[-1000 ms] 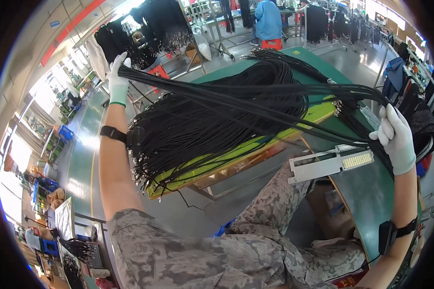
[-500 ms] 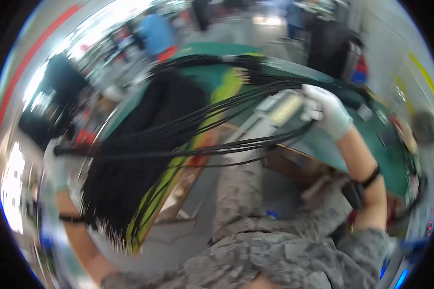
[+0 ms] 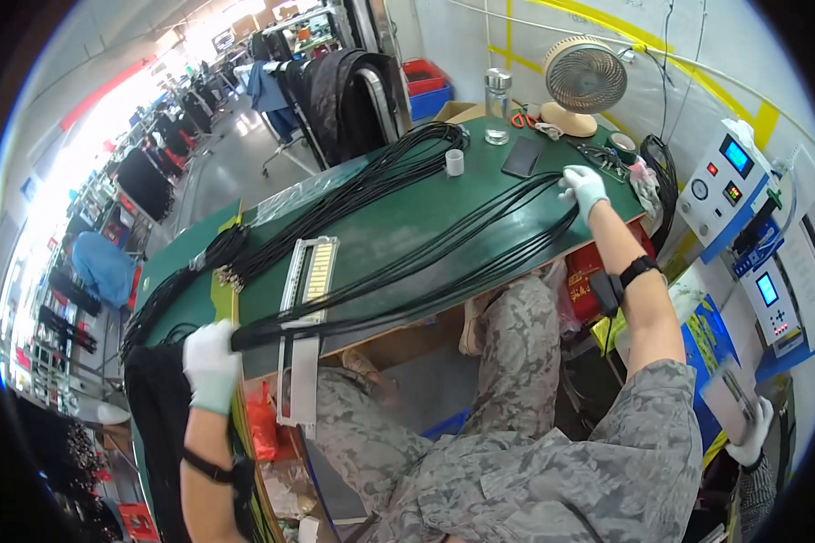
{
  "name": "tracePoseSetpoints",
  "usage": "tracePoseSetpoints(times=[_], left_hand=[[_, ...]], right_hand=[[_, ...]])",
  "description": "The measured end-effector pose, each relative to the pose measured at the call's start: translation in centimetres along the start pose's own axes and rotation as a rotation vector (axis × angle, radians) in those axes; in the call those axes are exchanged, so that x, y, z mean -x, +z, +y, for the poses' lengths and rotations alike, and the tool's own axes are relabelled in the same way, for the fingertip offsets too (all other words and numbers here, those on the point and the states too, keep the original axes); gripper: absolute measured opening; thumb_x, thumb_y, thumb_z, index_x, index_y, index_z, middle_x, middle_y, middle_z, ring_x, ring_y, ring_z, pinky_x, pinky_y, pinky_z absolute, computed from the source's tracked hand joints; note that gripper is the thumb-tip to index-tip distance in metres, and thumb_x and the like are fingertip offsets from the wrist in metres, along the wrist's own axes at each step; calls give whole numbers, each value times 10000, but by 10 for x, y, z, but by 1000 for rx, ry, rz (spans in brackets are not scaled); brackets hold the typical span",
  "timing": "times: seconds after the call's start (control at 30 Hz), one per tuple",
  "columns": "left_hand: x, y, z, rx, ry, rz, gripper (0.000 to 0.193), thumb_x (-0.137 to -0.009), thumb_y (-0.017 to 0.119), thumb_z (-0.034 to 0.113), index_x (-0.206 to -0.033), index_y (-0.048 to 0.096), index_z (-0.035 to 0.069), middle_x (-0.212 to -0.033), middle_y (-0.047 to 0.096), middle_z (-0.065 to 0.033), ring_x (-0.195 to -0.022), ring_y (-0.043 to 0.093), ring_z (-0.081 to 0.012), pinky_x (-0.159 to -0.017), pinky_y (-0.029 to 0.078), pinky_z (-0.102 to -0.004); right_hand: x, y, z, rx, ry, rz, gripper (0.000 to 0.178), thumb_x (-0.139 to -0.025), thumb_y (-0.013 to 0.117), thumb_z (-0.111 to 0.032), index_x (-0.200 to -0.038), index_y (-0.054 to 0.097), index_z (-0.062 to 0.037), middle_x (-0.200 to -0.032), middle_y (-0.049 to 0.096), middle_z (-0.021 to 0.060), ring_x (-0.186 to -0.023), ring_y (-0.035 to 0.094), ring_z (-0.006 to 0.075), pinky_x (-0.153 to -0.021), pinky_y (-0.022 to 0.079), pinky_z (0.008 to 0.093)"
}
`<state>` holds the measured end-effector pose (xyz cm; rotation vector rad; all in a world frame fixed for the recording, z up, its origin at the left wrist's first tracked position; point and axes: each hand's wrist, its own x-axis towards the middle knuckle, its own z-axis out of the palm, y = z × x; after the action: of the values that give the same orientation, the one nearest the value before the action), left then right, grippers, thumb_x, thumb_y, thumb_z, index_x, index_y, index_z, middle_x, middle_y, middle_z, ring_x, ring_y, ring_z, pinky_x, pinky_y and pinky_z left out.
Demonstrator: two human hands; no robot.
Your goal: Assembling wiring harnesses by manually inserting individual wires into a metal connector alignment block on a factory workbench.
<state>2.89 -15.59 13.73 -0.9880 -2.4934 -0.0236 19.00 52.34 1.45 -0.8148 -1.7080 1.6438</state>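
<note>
One bundle of black cables [image 3: 471,288] is stretched over the edge of the green table [image 3: 389,235]. At left, the left hand [image 3: 212,362], in a white fabric glove, is clamped round a tight, rope-like end. From that fist the long axis runs rightward, rising across the view. Just right of it, the bundle passes above a flat, straight-edged, pale fixture [image 3: 301,376] (its yellowish insert [image 3: 320,271] looks ribbed). Farther right, the slim, uniformly dark cables spread into an upper and a lower strand, gently bowed. At the right end, well apart from the left, the gloved right hand [image 3: 585,190] grips the bundle with curled fingers; exact fingertip contact cannot be told.
</note>
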Motion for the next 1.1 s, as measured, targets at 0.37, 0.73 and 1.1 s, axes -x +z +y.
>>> tracePoseSetpoints(times=[0.37, 0.73, 1.1], left_hand=[[-107, 146, 113, 95, 259, -119, 305, -681, 791, 217, -939, 637, 165, -807, 626, -62, -813, 618, -305, -720, 437, -455], [-86, 139, 110, 285, 363, -8, 507, -679, 792, 262, -1145, 641, 129, -1009, 623, -108, -997, 572, -314, -961, 379, -472], [-13, 179, -10, 475, 175, 99, 439, -923, 571, 262, -1261, 594, -17, -1164, 614, -236, -1052, 577, -394, -932, 435, -487]], right_hand=[[109, 142, -40, 772, -1013, -292, 636, -645, 806, -394, -1125, 617, -22, -1109, 624, 172, -1063, 575, 360, -911, 464, 434], [145, 260, 32, 1002, -1015, -575, 268, -772, 736, -314, -936, 615, -139, -939, 598, 76, -938, 571, 274, -780, 444, 403], [136, 264, 28, 977, -1017, -530, 249, -766, 737, -331, -881, 613, -149, -903, 601, 48, -920, 583, 265, -770, 467, 409]])
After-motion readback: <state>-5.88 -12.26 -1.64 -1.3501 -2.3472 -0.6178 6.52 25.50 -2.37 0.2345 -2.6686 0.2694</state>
